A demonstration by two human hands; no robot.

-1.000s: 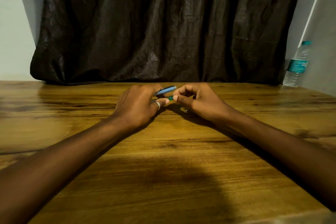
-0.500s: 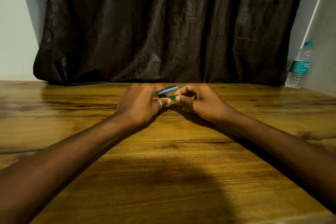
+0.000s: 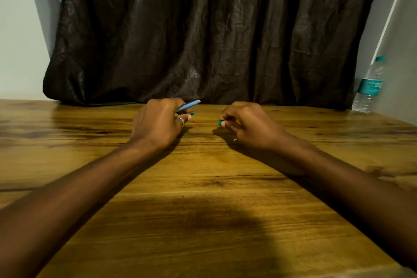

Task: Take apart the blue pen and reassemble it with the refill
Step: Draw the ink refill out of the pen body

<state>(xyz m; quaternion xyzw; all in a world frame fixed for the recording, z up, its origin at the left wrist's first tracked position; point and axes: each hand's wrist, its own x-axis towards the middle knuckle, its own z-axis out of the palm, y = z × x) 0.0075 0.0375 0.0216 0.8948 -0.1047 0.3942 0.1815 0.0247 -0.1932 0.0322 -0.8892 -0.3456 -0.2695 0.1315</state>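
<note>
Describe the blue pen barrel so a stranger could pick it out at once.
On the wooden table before the dark curtain, find the left hand. The blue pen barrel juts from its fingers toward the curtain: a slim pale-blue tube, unlike the tiny teal bit at the right hand's fingertips.
</note>
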